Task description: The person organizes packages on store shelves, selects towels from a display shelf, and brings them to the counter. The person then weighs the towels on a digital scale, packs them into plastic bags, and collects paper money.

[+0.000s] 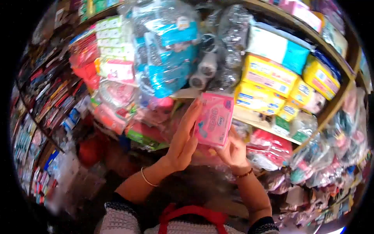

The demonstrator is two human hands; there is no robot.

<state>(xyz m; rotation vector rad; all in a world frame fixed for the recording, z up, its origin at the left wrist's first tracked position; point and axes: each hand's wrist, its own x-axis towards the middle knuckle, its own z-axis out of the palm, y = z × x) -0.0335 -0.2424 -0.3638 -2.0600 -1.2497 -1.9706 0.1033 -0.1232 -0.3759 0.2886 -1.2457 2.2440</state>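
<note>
A pink rectangular package (214, 120) with pale printing is held up between my two hands, in front of the shelves. My left hand (183, 138) lies along its left side, with the fingers pointing upward and pressed to the edge. At the lower right corner, my right hand (233, 148) grips the package from below and behind, and part of its fingers is hidden. A thin bangle circles my left wrist, and a dark beaded band is on the right one.
Yellow packs (269, 76) fill the shelf at the right. Blue packs in clear plastic (167, 54) hang at upper centre. Plastic-wrapped goods (331, 136) crowd the far right; stacked items (50, 85) line the left. A wooden shelf edge (307, 33) slants across the upper right.
</note>
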